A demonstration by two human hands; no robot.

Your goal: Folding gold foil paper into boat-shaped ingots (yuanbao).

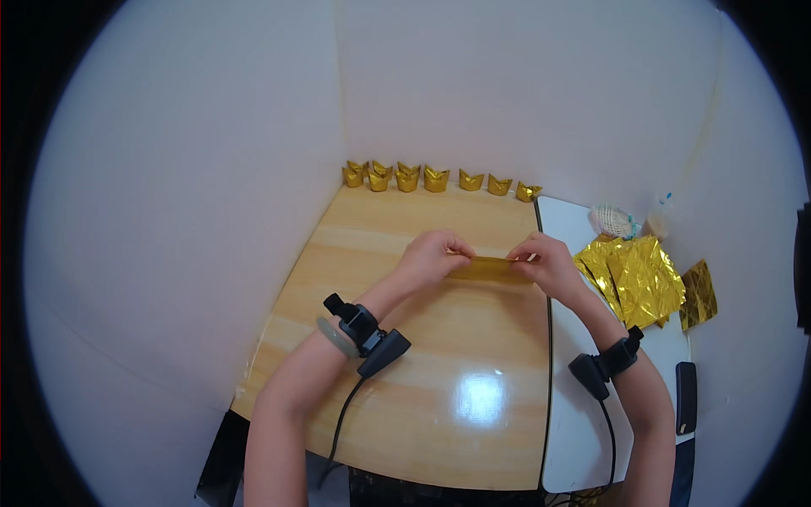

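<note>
Head view: both hands, left hand (432, 256) and right hand (547, 262), pinch a half-folded gold paper strip (486, 269); eight finished gold ingots (436, 179) line the worktop (422, 372), unfolded sheets (639, 279) remain at right.

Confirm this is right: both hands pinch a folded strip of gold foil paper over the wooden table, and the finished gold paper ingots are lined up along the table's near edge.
Not quite. The head view shows the gold paper ingots lined up along the far edge of the wooden table, against the wall. The rest holds: left hand and right hand pinch the folded gold foil strip.
</note>
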